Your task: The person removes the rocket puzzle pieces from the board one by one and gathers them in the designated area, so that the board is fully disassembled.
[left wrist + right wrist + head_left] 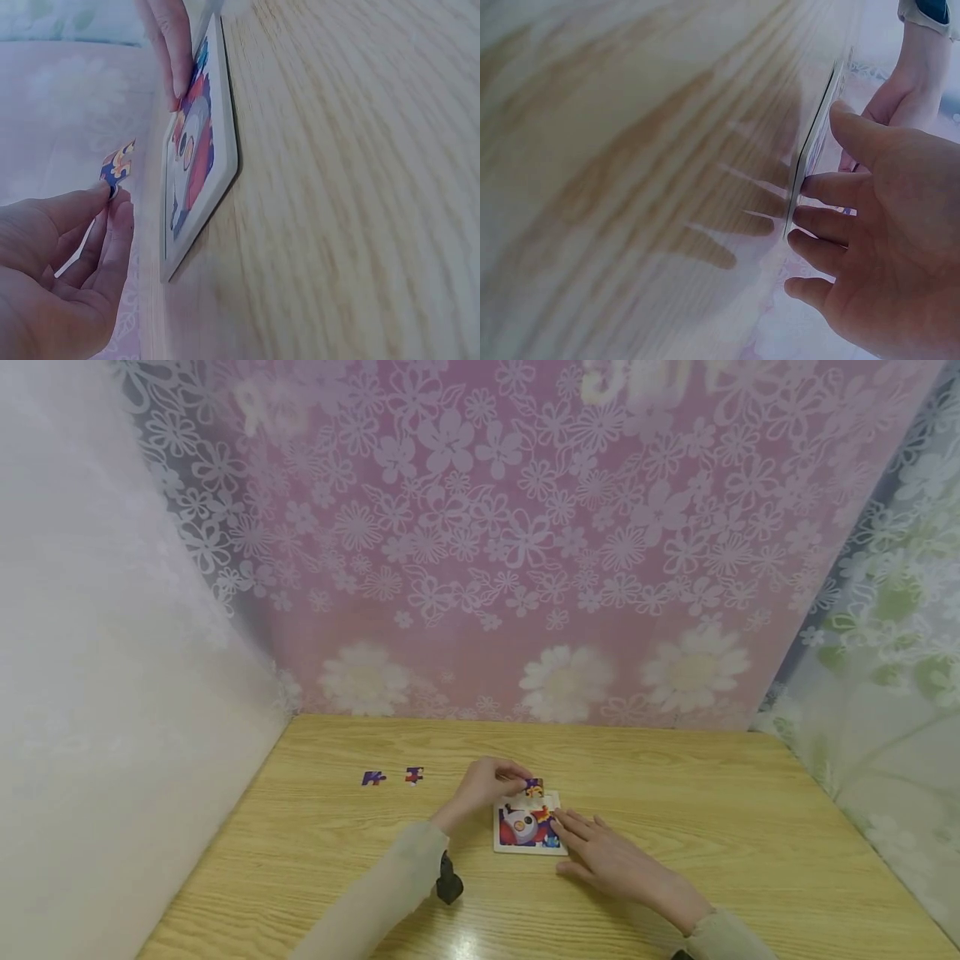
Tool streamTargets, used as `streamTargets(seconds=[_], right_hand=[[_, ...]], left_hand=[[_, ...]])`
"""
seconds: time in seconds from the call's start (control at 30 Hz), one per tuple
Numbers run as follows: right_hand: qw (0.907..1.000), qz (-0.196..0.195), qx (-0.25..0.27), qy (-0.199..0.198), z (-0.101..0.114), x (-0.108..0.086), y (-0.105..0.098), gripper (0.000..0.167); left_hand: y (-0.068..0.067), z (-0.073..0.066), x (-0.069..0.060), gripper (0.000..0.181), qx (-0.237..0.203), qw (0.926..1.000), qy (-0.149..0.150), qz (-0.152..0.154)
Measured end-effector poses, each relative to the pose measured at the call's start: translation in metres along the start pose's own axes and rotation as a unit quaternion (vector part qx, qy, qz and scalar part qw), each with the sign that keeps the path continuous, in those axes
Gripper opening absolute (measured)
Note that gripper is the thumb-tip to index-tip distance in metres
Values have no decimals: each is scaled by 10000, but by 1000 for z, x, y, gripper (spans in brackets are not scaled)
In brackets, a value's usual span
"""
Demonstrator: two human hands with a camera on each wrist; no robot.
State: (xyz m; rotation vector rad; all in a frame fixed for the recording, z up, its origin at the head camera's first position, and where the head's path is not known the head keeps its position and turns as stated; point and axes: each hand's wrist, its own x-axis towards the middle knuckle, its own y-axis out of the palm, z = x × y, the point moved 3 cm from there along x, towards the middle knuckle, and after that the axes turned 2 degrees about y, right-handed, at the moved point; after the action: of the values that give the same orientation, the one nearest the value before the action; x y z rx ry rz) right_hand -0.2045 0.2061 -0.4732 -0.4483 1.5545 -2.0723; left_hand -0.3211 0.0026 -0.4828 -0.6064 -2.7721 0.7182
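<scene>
My left hand [487, 787] pinches a jigsaw piece [534, 788] between thumb and fingers, just above the far edge of a small puzzle board [531, 850]. In the left wrist view that purple and orange piece [117, 166] is raised off the board. Several pieces lie in the board's pale frame, making a picture with a round white face [520, 823]; bare backing shows along its far side. My right hand [611, 856] rests its outstretched fingers on the board's right edge. In the right wrist view, its fingers [821, 225] meet the board's side.
Two loose jigsaw pieces lie on the wooden table [300, 843] to the left: one purple and orange [373, 778], the other purple and red [414, 775]. A flowered pink backdrop [480, 568] stands behind the table, with pale sheets on both sides.
</scene>
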Motion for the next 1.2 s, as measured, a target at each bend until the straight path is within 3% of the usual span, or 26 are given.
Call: streamTargets(seconds=[0.5,0.77,1.2], right_hand=[[10000,17,8,1,2,0,-1,64],[10000,28,-30,-28,1,0,-1,63],[10000,20,-16,29,2,1,-2,63]], left_hand=[[-23,18,-9,16,-314,9993,-119,-182],[-43,30,-13,16,142,9991,-185,-366],[-81,53,-16,14,0,9944,-553,-904]])
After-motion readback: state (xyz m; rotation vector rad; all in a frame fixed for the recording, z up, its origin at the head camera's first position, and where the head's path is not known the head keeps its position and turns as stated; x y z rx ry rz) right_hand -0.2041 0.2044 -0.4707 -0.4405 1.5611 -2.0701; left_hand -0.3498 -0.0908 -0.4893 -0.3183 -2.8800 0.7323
